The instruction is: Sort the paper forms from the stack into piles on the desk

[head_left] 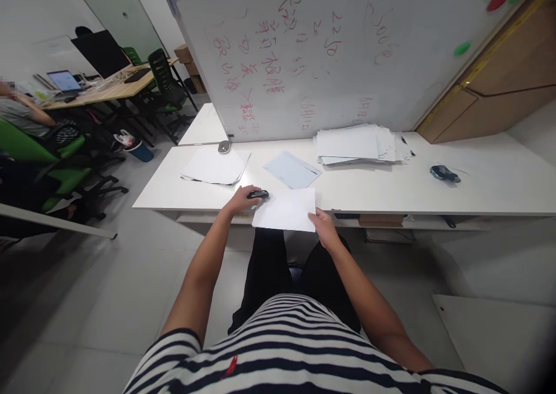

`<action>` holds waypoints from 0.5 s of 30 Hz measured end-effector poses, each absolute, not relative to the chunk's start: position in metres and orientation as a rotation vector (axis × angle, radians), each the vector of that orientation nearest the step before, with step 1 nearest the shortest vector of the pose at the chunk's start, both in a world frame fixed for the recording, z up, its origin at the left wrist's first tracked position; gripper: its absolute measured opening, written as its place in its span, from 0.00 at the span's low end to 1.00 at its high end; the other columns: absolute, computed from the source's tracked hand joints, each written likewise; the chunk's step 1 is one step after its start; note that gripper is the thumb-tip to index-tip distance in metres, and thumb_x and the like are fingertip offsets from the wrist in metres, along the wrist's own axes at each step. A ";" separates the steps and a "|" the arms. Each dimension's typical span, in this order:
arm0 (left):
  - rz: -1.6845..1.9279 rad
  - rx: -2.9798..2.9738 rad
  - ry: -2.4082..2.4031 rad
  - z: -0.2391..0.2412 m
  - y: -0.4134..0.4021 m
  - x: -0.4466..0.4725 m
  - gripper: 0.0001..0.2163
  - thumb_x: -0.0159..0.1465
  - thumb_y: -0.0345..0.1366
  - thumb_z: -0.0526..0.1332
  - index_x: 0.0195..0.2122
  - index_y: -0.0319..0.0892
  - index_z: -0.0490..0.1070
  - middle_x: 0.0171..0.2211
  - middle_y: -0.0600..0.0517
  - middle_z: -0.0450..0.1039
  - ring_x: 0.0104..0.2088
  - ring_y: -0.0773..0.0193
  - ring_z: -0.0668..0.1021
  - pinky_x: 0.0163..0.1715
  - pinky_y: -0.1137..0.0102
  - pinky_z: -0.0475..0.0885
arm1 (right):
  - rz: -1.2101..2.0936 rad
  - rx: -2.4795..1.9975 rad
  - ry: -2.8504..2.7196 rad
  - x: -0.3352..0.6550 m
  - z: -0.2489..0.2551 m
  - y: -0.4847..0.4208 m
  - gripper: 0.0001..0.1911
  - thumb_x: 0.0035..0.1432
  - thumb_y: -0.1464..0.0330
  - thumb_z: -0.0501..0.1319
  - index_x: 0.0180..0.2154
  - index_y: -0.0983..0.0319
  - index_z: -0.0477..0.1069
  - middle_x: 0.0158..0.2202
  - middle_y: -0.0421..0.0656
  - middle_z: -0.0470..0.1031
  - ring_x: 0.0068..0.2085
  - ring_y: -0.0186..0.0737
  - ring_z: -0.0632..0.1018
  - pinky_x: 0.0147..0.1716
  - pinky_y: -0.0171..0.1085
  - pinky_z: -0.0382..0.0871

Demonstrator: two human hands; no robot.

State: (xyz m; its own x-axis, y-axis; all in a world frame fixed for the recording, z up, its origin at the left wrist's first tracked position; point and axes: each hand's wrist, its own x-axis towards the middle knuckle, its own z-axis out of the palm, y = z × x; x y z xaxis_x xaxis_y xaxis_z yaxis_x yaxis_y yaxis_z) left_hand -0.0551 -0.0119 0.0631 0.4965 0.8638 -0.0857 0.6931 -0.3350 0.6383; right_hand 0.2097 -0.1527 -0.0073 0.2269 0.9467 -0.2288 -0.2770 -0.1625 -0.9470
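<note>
A white sheet of paper (pixel 286 208) lies at the near edge of the white table (pixel 478 191) and hangs slightly over it. My right hand (pixel 324 225) pinches its near right corner. My left hand (pixel 240 199) is closed round a small black stapler (pixel 258 194), which sits at the sheet's far left corner. Beyond the sheet lies a pale blue envelope-like paper (pixel 292 169).
A loose stack of white papers (pixel 358 145) lies at the back of the table, a few sheets (pixel 216 166) at the left, a dark object (pixel 443 174) at the right. A whiteboard (pixel 330 52) leans behind. A person sits at a desk far left.
</note>
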 end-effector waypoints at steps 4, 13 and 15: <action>0.345 2.081 1.307 0.064 -0.005 -0.050 0.19 0.59 0.53 0.56 0.44 0.49 0.74 0.50 0.51 0.73 0.52 0.56 0.72 0.52 0.63 0.66 | 1.335 -1.230 -0.686 0.211 -0.012 -0.151 0.21 0.47 0.61 0.64 0.43 0.61 0.75 0.38 0.43 0.80 0.36 0.44 0.79 0.39 0.41 0.71; 0.600 2.040 1.622 0.048 0.018 -0.009 0.21 0.65 0.53 0.47 0.42 0.45 0.72 0.46 0.49 0.74 0.47 0.56 0.74 0.48 0.62 0.67 | 1.336 -1.242 -0.686 0.214 -0.020 -0.157 0.22 0.46 0.59 0.64 0.43 0.62 0.74 0.37 0.43 0.80 0.36 0.44 0.79 0.37 0.40 0.71; 0.614 2.036 1.684 0.044 0.018 -0.003 0.21 0.65 0.52 0.46 0.43 0.44 0.71 0.47 0.46 0.73 0.48 0.53 0.72 0.48 0.60 0.67 | 1.333 -1.248 -0.678 0.214 -0.021 -0.156 0.21 0.46 0.60 0.64 0.43 0.62 0.75 0.37 0.42 0.80 0.36 0.43 0.79 0.37 0.40 0.71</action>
